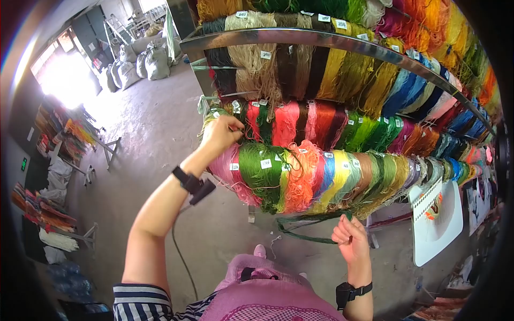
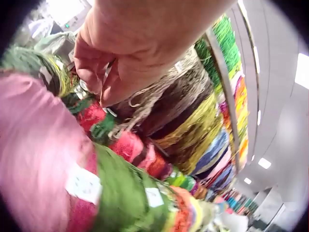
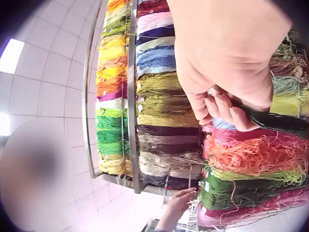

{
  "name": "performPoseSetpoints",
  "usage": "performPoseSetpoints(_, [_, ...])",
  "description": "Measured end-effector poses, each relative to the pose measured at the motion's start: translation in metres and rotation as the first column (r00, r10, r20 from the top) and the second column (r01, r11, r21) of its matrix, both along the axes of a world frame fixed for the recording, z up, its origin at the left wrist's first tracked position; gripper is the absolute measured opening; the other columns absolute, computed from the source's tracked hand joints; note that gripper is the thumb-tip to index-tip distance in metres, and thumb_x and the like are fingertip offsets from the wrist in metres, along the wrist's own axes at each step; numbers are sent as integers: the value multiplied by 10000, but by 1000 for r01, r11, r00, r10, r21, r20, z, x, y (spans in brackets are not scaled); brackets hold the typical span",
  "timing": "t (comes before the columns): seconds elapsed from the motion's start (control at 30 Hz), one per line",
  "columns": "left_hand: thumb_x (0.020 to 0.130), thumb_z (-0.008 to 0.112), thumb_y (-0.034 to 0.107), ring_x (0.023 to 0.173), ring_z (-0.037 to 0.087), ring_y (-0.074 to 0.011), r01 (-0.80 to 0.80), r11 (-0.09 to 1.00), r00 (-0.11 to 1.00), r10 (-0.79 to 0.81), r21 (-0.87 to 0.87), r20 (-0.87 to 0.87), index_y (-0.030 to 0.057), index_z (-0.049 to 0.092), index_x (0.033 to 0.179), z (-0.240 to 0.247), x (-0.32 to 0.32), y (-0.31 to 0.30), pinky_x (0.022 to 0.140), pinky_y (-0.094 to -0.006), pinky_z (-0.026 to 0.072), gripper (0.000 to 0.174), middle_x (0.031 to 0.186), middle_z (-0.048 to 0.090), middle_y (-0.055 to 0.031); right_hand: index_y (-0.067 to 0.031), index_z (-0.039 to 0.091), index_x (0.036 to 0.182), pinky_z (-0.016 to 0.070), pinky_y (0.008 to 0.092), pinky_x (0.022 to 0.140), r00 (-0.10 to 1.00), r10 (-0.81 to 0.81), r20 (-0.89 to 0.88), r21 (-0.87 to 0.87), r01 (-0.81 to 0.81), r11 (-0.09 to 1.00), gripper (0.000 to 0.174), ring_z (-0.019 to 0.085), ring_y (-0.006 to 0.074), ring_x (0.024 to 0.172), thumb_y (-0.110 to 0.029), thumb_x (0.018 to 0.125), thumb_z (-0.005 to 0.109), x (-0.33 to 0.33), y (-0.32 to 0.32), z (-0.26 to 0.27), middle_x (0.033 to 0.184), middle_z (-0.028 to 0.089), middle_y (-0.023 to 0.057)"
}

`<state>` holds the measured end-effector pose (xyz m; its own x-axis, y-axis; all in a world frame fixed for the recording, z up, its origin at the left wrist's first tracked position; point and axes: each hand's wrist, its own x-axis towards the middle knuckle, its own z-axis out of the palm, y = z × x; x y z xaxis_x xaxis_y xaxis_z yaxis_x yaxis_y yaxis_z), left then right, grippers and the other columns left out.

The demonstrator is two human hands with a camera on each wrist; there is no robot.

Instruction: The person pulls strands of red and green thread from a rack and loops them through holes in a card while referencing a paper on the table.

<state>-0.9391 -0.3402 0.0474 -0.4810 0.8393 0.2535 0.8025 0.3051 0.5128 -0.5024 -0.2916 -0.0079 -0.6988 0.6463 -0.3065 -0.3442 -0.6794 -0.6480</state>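
Observation:
My left hand is at the left end of the middle yarn row, its thumb and fingers pinching at something too small to make out, close to green yarn. In the left wrist view the same hand has its fingertips together above red and dark green skeins. My right hand is curled round a dark green skein, which hangs as a loop to the left, below the front row. The right wrist view shows that skein coming out of the fist of the right hand.
Metal rails carry rows of labelled, coloured yarn. A white spiral-bound sheet hangs at the right of the front row. White sacks stand at the back left, and more yarn racks are at the far left.

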Motion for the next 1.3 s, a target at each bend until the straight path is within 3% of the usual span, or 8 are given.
performPoseSetpoints(0.07, [706, 773, 177, 746, 683, -253, -34, 999, 978, 35, 7, -208, 97, 744, 941, -9, -33, 19, 710, -367, 533, 250, 797, 712, -95, -62, 592, 927, 271, 231, 514, 998, -40, 53, -23, 42, 999, 102, 306, 63, 529, -147, 973, 558, -6, -3, -10, 611, 341, -61])
performPoseSetpoints(0.33, [681, 800, 322, 859, 688, -293, -266, 909, 963, 237, -321, -128, 142, 753, 846, -17, -52, 74, 796, -393, 535, 249, 874, 720, -119, -76, 590, 898, 292, 233, 532, 977, -161, 139, -61, 171, 983, 91, 329, 62, 538, -146, 956, 591, -7, -6, -23, 616, 350, -67])
performPoseSetpoints(0.47, [730, 751, 304, 714, 696, -254, -236, 949, 959, 193, -210, -207, 140, 760, 817, -35, -66, 72, 674, -384, 539, 186, 753, 712, -107, -91, 583, 879, 301, 234, 535, 965, -210, 155, -38, 218, 975, 92, 343, 61, 541, -145, 952, 597, 2, -4, -23, 612, 356, -70])
performPoseSetpoints(0.57, [748, 756, 247, 588, 642, -118, -173, 947, 977, 199, -270, 73, 98, 738, 746, -20, -69, 59, 558, -280, 490, 150, 628, 666, -54, -94, 580, 874, 311, 234, 538, 960, -233, 156, -45, 242, 969, 92, 351, 61, 541, -142, 951, 598, 11, -3, -22, 611, 363, -71])
performPoseSetpoints(0.77, [797, 720, 142, 632, 620, -70, 15, 997, 855, 28, -80, 517, 48, 736, 808, -9, -59, 20, 518, -219, 431, 96, 713, 680, -6, -93, 587, 893, 323, 234, 540, 958, -245, 147, -44, 254, 966, 72, 358, 61, 542, -134, 952, 594, 15, 2, -19, 619, 381, -67])
performPoseSetpoints(1.0, [804, 709, 132, 634, 625, -71, -74, 997, 785, 46, 21, 618, 40, 736, 838, 6, -32, -17, 507, -212, 421, 101, 721, 681, -7, -85, 595, 925, 325, 230, 542, 977, -177, 119, -48, 184, 982, 40, 367, 56, 549, -114, 952, 590, 8, 3, -15, 622, 384, -70])
performPoseSetpoints(1.1, [809, 701, 127, 642, 634, -75, -127, 992, 893, 110, 9, 437, 36, 737, 843, 24, -30, -26, 502, -214, 425, 104, 718, 679, -4, -93, 578, 904, 323, 228, 542, 978, -160, 131, -48, 167, 985, 52, 366, 55, 546, -112, 952, 588, 5, 3, -12, 620, 377, -70])
performPoseSetpoints(1.3, [828, 674, 177, 703, 619, -71, -47, 984, 809, -65, 175, 584, 64, 729, 815, 71, -42, -40, 566, -202, 420, 126, 798, 687, -5, -91, 568, 889, 318, 239, 555, 984, -121, 130, -13, 124, 992, 79, 363, 60, 543, -135, 936, 615, -11, 1, -13, 608, 362, -73])
